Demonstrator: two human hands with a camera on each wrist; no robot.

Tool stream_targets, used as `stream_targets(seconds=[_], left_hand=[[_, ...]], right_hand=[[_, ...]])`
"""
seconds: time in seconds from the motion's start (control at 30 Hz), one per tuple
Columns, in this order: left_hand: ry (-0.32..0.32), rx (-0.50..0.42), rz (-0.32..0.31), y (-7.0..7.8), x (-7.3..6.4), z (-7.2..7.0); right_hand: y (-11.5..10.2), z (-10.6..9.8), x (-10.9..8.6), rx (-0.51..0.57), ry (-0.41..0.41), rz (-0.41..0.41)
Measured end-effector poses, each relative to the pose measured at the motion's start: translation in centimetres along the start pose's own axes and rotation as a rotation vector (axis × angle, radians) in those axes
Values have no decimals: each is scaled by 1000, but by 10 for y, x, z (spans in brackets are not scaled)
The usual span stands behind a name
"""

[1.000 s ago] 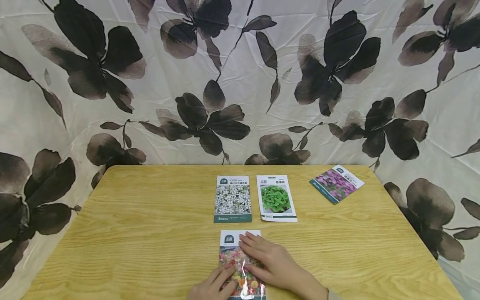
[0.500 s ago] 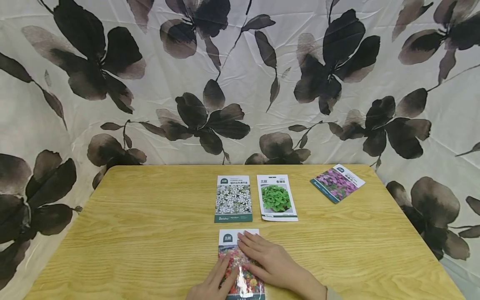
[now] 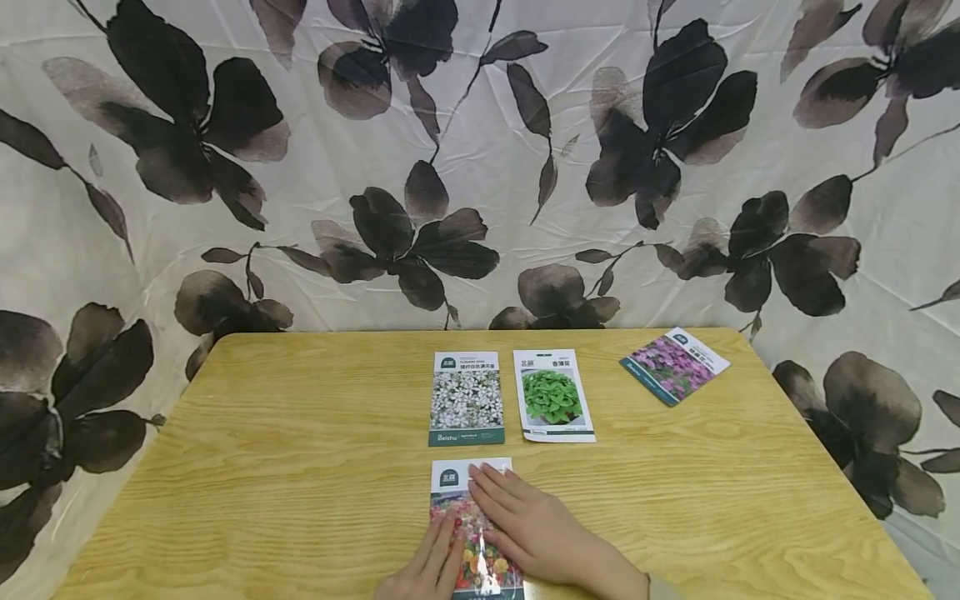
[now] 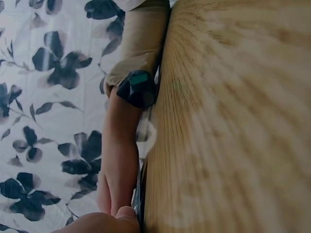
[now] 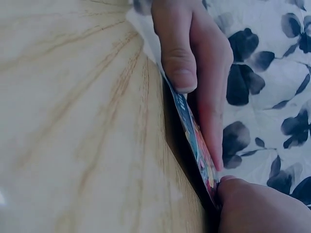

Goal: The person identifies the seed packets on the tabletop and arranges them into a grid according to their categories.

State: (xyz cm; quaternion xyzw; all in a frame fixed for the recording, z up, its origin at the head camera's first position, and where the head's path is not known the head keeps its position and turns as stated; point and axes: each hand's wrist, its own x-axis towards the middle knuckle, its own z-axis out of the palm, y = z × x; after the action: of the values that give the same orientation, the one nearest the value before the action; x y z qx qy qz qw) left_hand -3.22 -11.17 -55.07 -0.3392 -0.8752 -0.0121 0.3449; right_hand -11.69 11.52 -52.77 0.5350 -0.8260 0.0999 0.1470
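Note:
A seed packet (image 3: 476,568) printed with many-coloured flowers lies on the near part of the wooden table, beneath both hands. My left hand (image 3: 423,567) rests on its lower left side, fingers pointing up the packet. My right hand (image 3: 536,529) lies across the right side, its fingertips reaching the white top band. Seen low from the right wrist, the packet (image 5: 200,150) is a thin strip on the tabletop, with the left hand's thumb (image 5: 182,73) on its near end and the right hand (image 5: 265,206) at the far end.
Beyond the hands lie a white-flower seed packet (image 3: 467,402) and a green-leaf one (image 3: 553,397), side by side. A purple-flower packet (image 3: 675,367) sits slanted near the back right corner of the wooden table (image 3: 262,467). A floral cloth (image 3: 300,175) hangs behind.
The many-coloured packet has slid slightly left, with the right hand moving along on it. My left fingers have straightened and now reach farther up the packet. The other packets stay put.

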Motion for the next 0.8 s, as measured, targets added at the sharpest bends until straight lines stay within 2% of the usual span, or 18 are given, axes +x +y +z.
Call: stream_targets(seconds=[0.3,0.47,0.67,0.8], left_hand=[[-9,11,10,-4,-1,-4],[-8,10,8,-4,0,-3],[17,-13,-1,-4,0,-3],[22,-47,-29,-6,-1,-4]], right_hand=[[-3,1,4,24,15,12],[-4,-1,4,77,14,31],[-3,1,3,93,31,34],[-2,2,3,115,34,46]])
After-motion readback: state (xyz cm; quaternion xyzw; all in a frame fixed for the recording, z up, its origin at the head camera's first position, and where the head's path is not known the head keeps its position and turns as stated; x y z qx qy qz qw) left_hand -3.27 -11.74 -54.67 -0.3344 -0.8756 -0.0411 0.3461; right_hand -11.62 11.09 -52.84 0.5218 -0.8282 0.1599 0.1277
